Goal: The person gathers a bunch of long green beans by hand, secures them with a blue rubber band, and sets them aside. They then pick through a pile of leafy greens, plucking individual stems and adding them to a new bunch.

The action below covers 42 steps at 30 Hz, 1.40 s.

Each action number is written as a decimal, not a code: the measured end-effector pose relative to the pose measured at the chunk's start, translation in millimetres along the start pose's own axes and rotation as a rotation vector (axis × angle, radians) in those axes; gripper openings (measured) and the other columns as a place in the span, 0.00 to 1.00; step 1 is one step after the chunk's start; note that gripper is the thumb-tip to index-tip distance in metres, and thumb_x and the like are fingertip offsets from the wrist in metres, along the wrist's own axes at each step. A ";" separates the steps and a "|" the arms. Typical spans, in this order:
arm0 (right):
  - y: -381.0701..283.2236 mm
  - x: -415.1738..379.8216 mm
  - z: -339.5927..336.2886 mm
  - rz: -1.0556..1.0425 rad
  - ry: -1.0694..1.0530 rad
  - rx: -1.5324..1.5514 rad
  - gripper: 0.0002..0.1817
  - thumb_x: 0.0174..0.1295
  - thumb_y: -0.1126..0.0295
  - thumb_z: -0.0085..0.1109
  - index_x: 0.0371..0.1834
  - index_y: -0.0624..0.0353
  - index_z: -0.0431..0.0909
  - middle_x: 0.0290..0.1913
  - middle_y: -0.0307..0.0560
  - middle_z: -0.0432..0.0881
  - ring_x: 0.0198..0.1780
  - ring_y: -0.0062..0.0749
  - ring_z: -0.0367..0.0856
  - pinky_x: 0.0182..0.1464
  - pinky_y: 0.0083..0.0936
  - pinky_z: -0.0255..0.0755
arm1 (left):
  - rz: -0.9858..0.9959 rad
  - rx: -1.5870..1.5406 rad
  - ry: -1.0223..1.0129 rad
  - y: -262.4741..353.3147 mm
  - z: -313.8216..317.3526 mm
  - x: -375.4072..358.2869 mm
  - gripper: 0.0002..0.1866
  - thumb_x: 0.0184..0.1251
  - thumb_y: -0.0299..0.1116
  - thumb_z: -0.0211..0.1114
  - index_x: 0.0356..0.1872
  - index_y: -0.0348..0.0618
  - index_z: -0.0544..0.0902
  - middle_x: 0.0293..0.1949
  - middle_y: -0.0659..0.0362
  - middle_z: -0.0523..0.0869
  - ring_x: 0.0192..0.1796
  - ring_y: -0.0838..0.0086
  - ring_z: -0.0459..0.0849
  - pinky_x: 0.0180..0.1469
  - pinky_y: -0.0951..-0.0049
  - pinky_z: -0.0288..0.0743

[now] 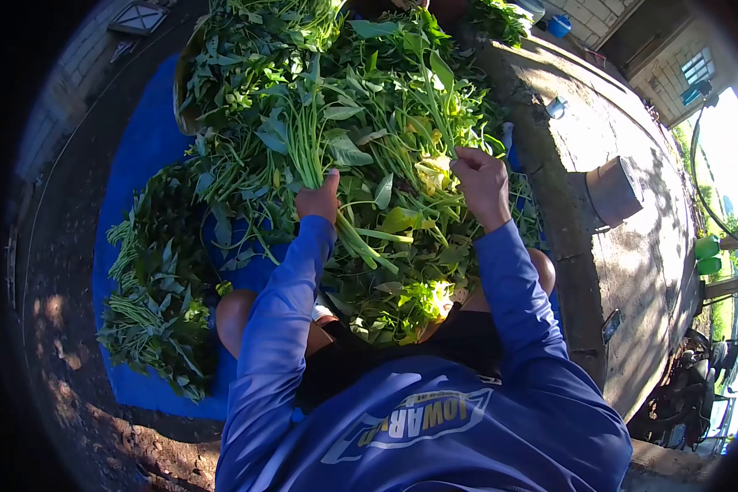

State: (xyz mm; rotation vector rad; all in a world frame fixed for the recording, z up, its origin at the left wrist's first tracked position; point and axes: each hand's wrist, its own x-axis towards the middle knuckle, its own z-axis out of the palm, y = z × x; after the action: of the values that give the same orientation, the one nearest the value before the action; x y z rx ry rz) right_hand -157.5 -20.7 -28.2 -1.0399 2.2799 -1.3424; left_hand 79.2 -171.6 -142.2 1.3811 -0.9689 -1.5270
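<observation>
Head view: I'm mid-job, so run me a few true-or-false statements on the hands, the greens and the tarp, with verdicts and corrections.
1. The left hand is empty. False: it grips a bunch of leafy stems.
2. The bunch's lower stem ends point toward the person. True.
3. The right hand rests on the concrete. False: it is over the leafy pile.
4. A smaller heap of greens lies on the blue tarp, at the person's left. True.
</observation>
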 end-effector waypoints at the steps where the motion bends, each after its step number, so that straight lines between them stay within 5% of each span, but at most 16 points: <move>1: -1.6 1.8 0.4 -0.091 0.083 -0.146 0.19 0.65 0.66 0.69 0.56 0.62 0.89 0.46 0.56 0.92 0.44 0.40 0.91 0.48 0.35 0.84 | 0.008 0.012 0.006 -2.0 0.0 3.5 0.28 0.64 0.51 0.81 0.46 0.35 0.82 0.29 0.57 0.85 0.21 0.71 0.82 0.23 0.65 0.78; 4: 0.3 8.1 11.8 -0.279 0.251 -0.342 0.18 0.64 0.66 0.66 0.54 0.62 0.89 0.47 0.61 0.91 0.46 0.50 0.91 0.53 0.41 0.82 | 0.042 0.027 -0.008 -2.6 5.2 3.1 0.29 0.64 0.54 0.80 0.44 0.34 0.83 0.29 0.56 0.86 0.21 0.70 0.82 0.25 0.65 0.79; 7: 2.1 -0.5 41.9 -0.350 0.184 -0.293 0.17 0.63 0.67 0.66 0.53 0.63 0.89 0.46 0.60 0.91 0.47 0.53 0.90 0.54 0.43 0.82 | -0.009 0.019 -0.057 -5.3 5.3 3.0 0.31 0.64 0.60 0.78 0.41 0.36 0.83 0.29 0.56 0.85 0.22 0.71 0.82 0.26 0.65 0.79; 8: 3.8 -9.7 57.0 -0.368 0.071 -0.146 0.18 0.65 0.66 0.66 0.55 0.62 0.89 0.45 0.60 0.91 0.46 0.50 0.91 0.52 0.41 0.82 | -0.032 -0.034 -0.066 -2.7 10.3 -6.4 0.32 0.64 0.62 0.77 0.40 0.37 0.83 0.28 0.57 0.84 0.23 0.71 0.82 0.27 0.65 0.79; 11: -4.8 -48.8 98.9 0.065 -0.536 0.065 0.19 0.68 0.63 0.66 0.58 0.62 0.88 0.46 0.59 0.92 0.46 0.46 0.92 0.52 0.37 0.82 | -0.148 -0.180 -0.174 -15.6 9.7 -14.3 0.33 0.64 0.66 0.76 0.37 0.40 0.82 0.28 0.59 0.80 0.25 0.72 0.81 0.29 0.65 0.78; 13: 10.9 -56.4 121.6 -0.020 -0.476 0.097 0.19 0.68 0.64 0.66 0.57 0.62 0.88 0.45 0.58 0.92 0.46 0.45 0.92 0.52 0.37 0.82 | -0.178 -0.252 -0.249 -29.3 9.7 -3.5 0.34 0.63 0.67 0.76 0.37 0.40 0.81 0.28 0.60 0.80 0.26 0.72 0.81 0.31 0.65 0.78; 18: 5.6 -72.6 136.4 -0.221 -0.447 0.018 0.18 0.65 0.68 0.67 0.56 0.64 0.88 0.40 0.55 0.92 0.44 0.36 0.92 0.49 0.33 0.82 | -0.048 -0.222 -0.291 -38.5 10.6 -1.9 0.27 0.61 0.56 0.81 0.37 0.39 0.84 0.29 0.58 0.83 0.29 0.71 0.83 0.32 0.64 0.78; 20: 8.8 -60.5 119.7 -0.057 -0.736 0.119 0.20 0.67 0.68 0.66 0.60 0.64 0.86 0.39 0.50 0.91 0.42 0.29 0.90 0.48 0.31 0.83 | -0.058 -0.132 -0.290 -37.1 0.6 14.6 0.23 0.60 0.49 0.83 0.36 0.39 0.86 0.30 0.58 0.84 0.29 0.70 0.84 0.31 0.63 0.77; 22: 4.6 -49.0 88.4 0.070 -0.810 0.279 0.21 0.72 0.70 0.65 0.66 0.63 0.83 0.41 0.40 0.89 0.41 0.20 0.86 0.48 0.21 0.81 | -0.182 -0.069 -0.303 4.0 -9.2 -0.8 0.18 0.60 0.42 0.84 0.35 0.40 0.86 0.31 0.59 0.84 0.29 0.70 0.85 0.30 0.64 0.78; 25: 12.5 -34.4 51.8 0.152 -0.793 0.340 0.18 0.74 0.70 0.63 0.64 0.63 0.84 0.45 0.39 0.89 0.42 0.19 0.85 0.50 0.21 0.81 | -0.051 -0.231 -0.291 36.1 -9.0 -14.4 0.18 0.60 0.43 0.84 0.37 0.41 0.86 0.30 0.61 0.82 0.27 0.71 0.84 0.28 0.66 0.79; 28: 10.6 -39.3 37.8 -0.091 -0.677 0.183 0.16 0.72 0.70 0.64 0.60 0.62 0.87 0.45 0.41 0.91 0.45 0.19 0.86 0.51 0.23 0.80 | 0.008 -0.272 -0.356 56.0 -17.7 -11.4 0.19 0.61 0.43 0.84 0.38 0.42 0.84 0.29 0.63 0.79 0.27 0.72 0.83 0.28 0.68 0.80; 32: -5.8 -55.7 37.3 -0.055 -0.735 0.171 0.14 0.74 0.71 0.62 0.58 0.63 0.87 0.48 0.39 0.90 0.47 0.20 0.85 0.55 0.24 0.80 | -0.002 -0.395 -0.520 75.4 -24.5 -17.3 0.17 0.65 0.41 0.81 0.33 0.46 0.80 0.26 0.65 0.76 0.27 0.75 0.80 0.31 0.71 0.76; 35: -5.2 -62.0 51.2 -0.379 -0.570 0.133 0.15 0.67 0.74 0.64 0.55 0.60 0.89 0.53 0.44 0.90 0.48 0.22 0.85 0.55 0.24 0.79 | -0.098 -0.530 -0.666 87.1 -31.1 -22.8 0.17 0.68 0.40 0.78 0.29 0.49 0.77 0.24 0.67 0.74 0.26 0.77 0.78 0.31 0.72 0.73; 39: -15.5 -83.8 65.8 -0.155 -0.831 0.404 0.29 0.63 0.82 0.55 0.70 0.59 0.80 0.66 0.44 0.84 0.68 0.32 0.81 0.64 0.28 0.76 | -0.151 -0.616 -0.770 98.0 -44.1 -25.2 0.17 0.73 0.39 0.73 0.26 0.51 0.75 0.21 0.68 0.73 0.26 0.78 0.75 0.33 0.72 0.71; 40: -17.8 -89.6 69.9 -0.258 -0.858 0.380 0.36 0.60 0.85 0.51 0.76 0.58 0.74 0.71 0.48 0.80 0.73 0.38 0.78 0.69 0.31 0.74 | -0.165 -0.643 -0.796 100.1 -46.5 -28.8 0.16 0.76 0.38 0.70 0.27 0.50 0.76 0.22 0.69 0.73 0.26 0.79 0.75 0.33 0.72 0.71; 42: -11.1 -104.7 86.5 -0.175 -0.948 0.528 0.31 0.65 0.84 0.51 0.75 0.59 0.74 0.71 0.51 0.79 0.75 0.39 0.76 0.70 0.30 0.72 | -0.136 -0.667 -0.836 99.5 -49.6 -25.0 0.14 0.79 0.39 0.67 0.30 0.49 0.78 0.22 0.70 0.72 0.27 0.80 0.74 0.33 0.75 0.70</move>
State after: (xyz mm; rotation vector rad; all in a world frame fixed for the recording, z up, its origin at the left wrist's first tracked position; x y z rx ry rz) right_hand -30.4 -4.2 -74.5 -1.3032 1.0995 -1.0636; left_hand 138.1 -183.3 -45.4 0.3171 -0.7009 -2.3197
